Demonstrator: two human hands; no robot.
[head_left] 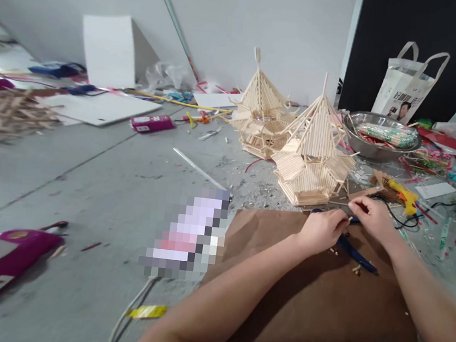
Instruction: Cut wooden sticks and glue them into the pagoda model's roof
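Observation:
My left hand [323, 228] is closed over the upper part of a brown sheet [299, 305], a small pale wooden bit showing at its fingertips. Just right of it, my right hand [369, 213] has its thumb and fingers pinched together; what they hold, if anything, is too small to name. Beneath the hands lies a blue-handled tool [356, 254], its upper part partly hidden by my left hand. Small pale bits [357, 270] lie beside its handle. Beyond the hands stand two pagoda-like models of thin wooden sticks, a nearer one [313, 172] and a farther one [262, 109].
A blurred-out device [190, 230] with a cable lies left of the sheet. A metal bowl [381, 150] holds wrapped sticks, with a yellow glue gun [404, 195] nearer. Purple packages [152, 123], a paper bag [406, 89] and a stick pile [7, 118] lie around.

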